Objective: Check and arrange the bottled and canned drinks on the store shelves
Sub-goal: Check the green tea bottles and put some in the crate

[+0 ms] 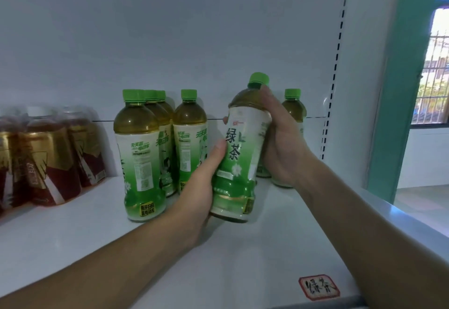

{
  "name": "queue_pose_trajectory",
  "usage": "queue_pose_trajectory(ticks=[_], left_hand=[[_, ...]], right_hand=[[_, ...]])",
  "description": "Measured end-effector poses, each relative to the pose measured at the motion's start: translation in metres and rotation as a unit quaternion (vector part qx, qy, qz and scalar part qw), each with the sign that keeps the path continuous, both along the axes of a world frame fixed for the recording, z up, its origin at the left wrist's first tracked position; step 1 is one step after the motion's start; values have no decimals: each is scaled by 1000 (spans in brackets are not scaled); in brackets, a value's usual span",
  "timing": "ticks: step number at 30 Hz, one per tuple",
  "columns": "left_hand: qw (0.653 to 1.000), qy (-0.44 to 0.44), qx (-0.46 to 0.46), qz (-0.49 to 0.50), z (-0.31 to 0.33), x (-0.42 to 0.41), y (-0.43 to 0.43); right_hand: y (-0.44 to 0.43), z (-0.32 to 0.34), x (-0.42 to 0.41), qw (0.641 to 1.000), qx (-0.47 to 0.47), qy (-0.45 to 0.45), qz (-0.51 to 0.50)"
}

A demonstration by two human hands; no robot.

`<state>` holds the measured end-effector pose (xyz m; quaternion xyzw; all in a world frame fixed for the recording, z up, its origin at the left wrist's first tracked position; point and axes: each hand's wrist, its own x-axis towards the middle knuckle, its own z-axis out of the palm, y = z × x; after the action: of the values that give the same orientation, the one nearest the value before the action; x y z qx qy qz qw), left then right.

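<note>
A green tea bottle (pixel 240 153) with a green cap and a white-green label is held tilted slightly left, just above the white shelf (pixel 97 231). My left hand (pixel 201 187) grips its lower part from the left, thumb on the label. Around its upper right side, just under the cap, curls my right hand (pixel 279 138). Several more green tea bottles (pixel 138 153) stand upright in rows on the shelf to the left, and one (pixel 292 104) stands behind my right hand, mostly hidden.
Shrink-wrapped amber drink bottles with red and gold labels (pixel 46 153) stand at the far left of the shelf. A handwritten tag (pixel 318 287) is stuck on the shelf's front edge. The white back panel and a slotted upright (pixel 336 70) bound the shelf.
</note>
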<state>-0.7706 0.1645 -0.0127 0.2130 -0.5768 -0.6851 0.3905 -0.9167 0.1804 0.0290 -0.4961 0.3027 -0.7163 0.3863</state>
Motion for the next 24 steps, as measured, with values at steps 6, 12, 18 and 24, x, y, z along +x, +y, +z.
queue_pose_trajectory(ticks=[6, 12, 18, 24], left_hand=[[999, -16, -14, -40, -3, -3, 0], [996, -25, -73, 32, -4, -6, -3], [999, -5, 24, -48, -2, 2, -7], [999, 3, -42, 29, -1, -4, -7]], right_hand=[[3, 2, 0, 999, -29, 12, -39], [3, -1, 2, 999, 5, 45, -11], [2, -1, 1, 999, -17, 40, -15], [0, 0, 2, 996, -38, 19, -77]])
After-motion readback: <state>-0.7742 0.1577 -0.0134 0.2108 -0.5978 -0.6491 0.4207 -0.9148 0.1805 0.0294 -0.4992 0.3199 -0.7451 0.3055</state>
